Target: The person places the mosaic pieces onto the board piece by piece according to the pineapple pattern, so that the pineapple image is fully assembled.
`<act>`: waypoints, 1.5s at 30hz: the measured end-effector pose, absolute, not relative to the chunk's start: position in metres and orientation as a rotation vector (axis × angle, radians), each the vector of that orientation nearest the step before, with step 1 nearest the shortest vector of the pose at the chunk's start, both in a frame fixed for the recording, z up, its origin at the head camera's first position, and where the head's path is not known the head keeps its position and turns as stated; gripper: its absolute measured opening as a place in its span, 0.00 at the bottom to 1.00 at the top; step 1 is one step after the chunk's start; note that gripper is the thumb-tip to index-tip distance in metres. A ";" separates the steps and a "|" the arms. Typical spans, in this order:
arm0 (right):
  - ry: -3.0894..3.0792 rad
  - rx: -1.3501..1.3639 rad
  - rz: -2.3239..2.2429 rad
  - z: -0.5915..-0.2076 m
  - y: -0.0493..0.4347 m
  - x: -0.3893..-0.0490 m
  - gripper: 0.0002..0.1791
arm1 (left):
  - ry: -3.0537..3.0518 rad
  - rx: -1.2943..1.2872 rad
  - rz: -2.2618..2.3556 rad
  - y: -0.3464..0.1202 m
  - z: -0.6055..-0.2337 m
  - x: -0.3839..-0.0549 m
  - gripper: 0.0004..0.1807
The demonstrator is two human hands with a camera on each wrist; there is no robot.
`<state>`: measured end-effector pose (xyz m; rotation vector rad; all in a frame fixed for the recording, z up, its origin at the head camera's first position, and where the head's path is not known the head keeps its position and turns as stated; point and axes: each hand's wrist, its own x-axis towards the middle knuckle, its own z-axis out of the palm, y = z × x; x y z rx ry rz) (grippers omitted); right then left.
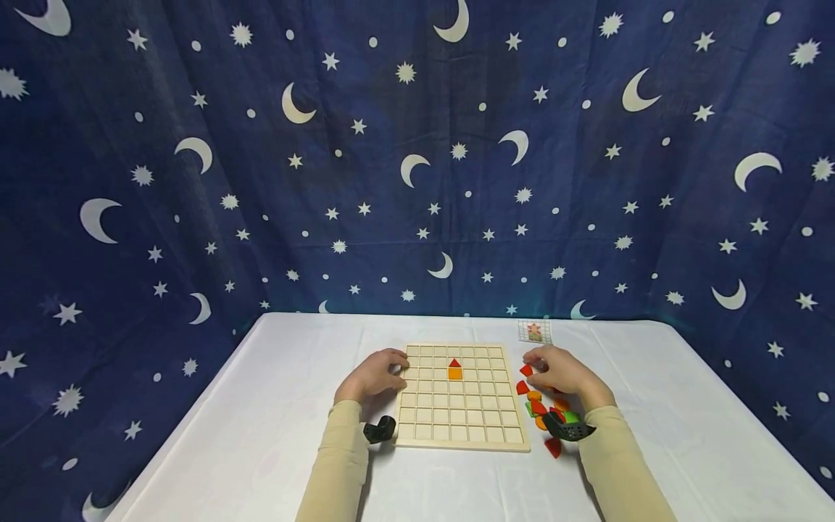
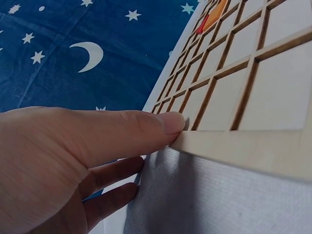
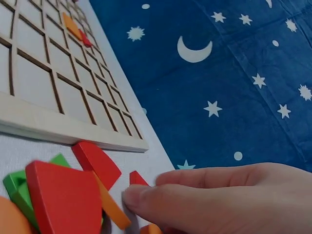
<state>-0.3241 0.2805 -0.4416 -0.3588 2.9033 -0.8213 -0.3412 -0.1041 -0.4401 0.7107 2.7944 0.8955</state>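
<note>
My left hand [image 1: 377,373] rests at the left edge of a pale wooden grid board [image 1: 466,445]. In the left wrist view its thumb [image 2: 170,122] touches the rim, and the other fingers extend loosely below. On the board lie an orange square [image 1: 455,374] and, just above it, a red triangle [image 1: 454,362]. Right of the board, my right hand [image 1: 562,371] hovers low with thumb and index finger apart, either side of a red curved-edged piece [image 1: 526,370]. From the right wrist, the thumb hides part of that red piece [image 3: 137,177].
Under and near the right wrist lies a loose heap of red, orange and green pieces [image 1: 537,407]. One red piece [image 1: 553,447] lies apart toward the front. A small gridded card with a coloured picture [image 1: 535,331] lies at the white table's back edge. Behind hangs a starry blue cloth [image 1: 365,167].
</note>
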 end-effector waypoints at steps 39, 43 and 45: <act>2.899 -0.822 -0.766 -0.439 0.216 -0.332 0.11 | 2.802 0.727 0.893 -0.103 -0.440 -0.340 0.20; 2.912 -0.898 -0.756 -0.438 0.208 -0.333 0.10 | 2.798 0.722 0.900 -0.103 -0.440 -0.340 0.20; 2.925 -0.934 -0.746 -0.438 0.203 -0.333 0.10 | 2.794 0.717 0.904 -0.103 -0.440 -0.340 0.21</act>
